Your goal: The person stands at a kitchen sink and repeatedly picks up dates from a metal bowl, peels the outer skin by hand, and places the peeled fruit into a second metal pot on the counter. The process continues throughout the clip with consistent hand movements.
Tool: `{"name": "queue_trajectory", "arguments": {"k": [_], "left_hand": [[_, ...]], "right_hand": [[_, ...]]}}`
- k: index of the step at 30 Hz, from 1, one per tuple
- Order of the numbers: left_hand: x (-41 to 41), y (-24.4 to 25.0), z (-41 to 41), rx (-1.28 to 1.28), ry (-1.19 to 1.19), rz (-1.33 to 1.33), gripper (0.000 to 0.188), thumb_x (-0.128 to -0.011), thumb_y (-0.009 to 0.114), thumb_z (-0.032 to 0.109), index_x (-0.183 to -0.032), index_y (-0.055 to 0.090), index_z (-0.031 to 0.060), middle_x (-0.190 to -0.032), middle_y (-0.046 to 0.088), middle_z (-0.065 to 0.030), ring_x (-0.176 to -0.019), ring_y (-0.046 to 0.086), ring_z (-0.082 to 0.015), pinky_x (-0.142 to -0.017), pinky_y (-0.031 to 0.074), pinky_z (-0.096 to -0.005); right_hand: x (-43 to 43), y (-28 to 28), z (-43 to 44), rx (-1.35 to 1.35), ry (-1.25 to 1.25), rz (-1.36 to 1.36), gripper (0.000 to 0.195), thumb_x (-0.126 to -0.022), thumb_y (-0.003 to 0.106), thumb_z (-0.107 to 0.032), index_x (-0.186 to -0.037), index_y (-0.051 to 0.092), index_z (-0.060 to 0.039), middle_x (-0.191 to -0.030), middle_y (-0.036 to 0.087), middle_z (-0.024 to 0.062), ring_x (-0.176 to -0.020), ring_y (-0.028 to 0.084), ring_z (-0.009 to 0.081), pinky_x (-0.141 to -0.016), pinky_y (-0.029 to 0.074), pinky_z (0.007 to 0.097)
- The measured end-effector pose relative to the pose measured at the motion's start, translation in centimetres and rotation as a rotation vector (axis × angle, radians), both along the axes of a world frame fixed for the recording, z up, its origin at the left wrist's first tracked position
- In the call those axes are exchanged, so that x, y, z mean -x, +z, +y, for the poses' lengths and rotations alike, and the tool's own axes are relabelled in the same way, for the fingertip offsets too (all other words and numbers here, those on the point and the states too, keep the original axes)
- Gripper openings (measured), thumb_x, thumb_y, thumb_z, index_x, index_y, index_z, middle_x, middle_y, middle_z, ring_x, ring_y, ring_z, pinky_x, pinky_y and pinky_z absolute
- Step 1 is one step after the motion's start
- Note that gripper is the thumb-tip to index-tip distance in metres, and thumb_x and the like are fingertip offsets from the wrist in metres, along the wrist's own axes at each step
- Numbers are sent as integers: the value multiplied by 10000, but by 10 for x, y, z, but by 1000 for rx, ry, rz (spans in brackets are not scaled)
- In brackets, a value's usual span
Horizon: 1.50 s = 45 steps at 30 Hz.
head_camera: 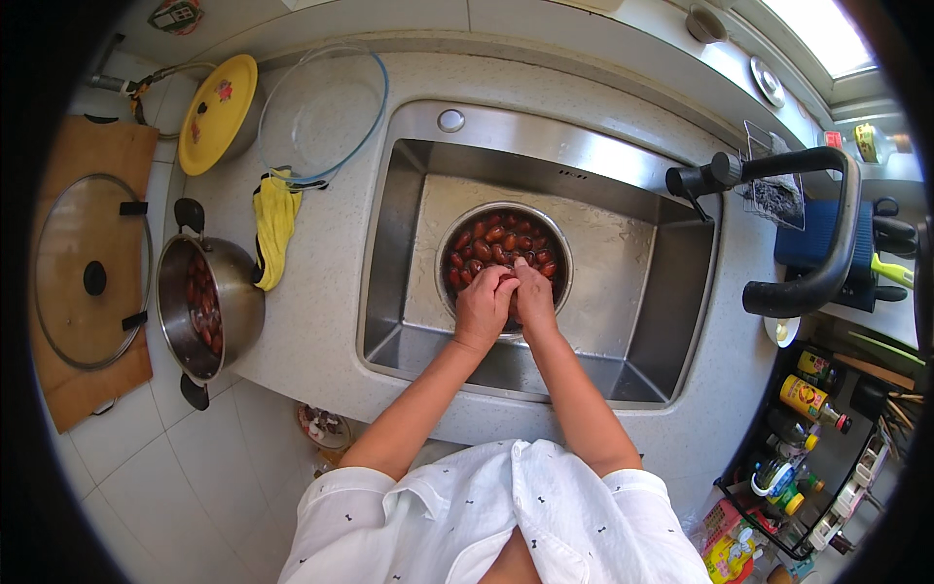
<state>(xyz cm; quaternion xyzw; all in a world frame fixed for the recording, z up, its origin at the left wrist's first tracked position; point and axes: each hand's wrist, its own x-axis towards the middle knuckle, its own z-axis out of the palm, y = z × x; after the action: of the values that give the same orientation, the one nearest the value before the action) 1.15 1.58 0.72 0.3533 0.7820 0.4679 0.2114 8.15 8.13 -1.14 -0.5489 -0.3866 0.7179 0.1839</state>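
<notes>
A round stainless steel bowl [565, 252] stands in the sink [613, 292], full of dark red dates, apparently jujubes [496, 235], in liquid. Over the near part of the bowl, my left hand [484, 303] and my right hand [535, 296] meet, fingertips together and curled around something reddish, likely a date, mostly hidden by the fingers. To the left, a steel pot with black handles [244, 292] holds more wet red dates [204, 303].
A yellow cloth [277, 233], a glass bowl [321, 109] and a pan with a yellow lid [219, 117] lie on the left counter. A glass lid [95, 321] rests against a wooden board [58, 160]. The black faucet [839, 241] and several bottles [806, 398] are at right.
</notes>
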Motion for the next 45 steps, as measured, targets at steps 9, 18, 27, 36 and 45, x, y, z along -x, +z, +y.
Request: {"name": "queue_trajectory", "arguments": {"k": [9,18,27,36,45], "left_hand": [[7,8,7,177,247,-897,276,-942,468,303,-879,571,55,-638,551,-46,-498,515,-161,-430,412,-306],[8,15,8,106,-40,-287,186,-881,575,234,-905,575,50,-700,598,-103,-556,573,-253,-471,452,-313],[21,-19,-14,37,216,-933,206,-856,629,242,-940,601,56,-774,622,-87,-608,574,-182,-478,443,-257],[41,-2,-34,108,414,-1616,187,-851,645,217,-977,570,101,-734,572,-41,-547,512,-103,-367,331,-182],[24,11,-27,181,224,-1263,232,-837,674,267,-968,584,98,-684,504,16,-488,452,-51,-358,308,-195]], "right_hand": [[-3,44,-3,-693,307,-285,221,-928,488,-197,-783,510,-30,-625,587,190,-577,594,347,-525,456,401],[-9,1,3,-163,79,-4,244,-930,501,-253,-768,499,-70,-495,492,23,-383,459,157,-386,366,300],[-20,-20,15,-234,280,-125,191,-869,602,-243,-797,543,-77,-592,579,76,-493,562,222,-440,429,316],[-11,-60,5,-767,769,-542,153,-777,586,-132,-869,583,-9,-733,620,208,-805,624,398,-731,500,459],[-20,17,-2,123,394,-7,324,-935,479,-362,-764,553,-98,-638,526,-19,-491,451,67,-400,341,209]]}}
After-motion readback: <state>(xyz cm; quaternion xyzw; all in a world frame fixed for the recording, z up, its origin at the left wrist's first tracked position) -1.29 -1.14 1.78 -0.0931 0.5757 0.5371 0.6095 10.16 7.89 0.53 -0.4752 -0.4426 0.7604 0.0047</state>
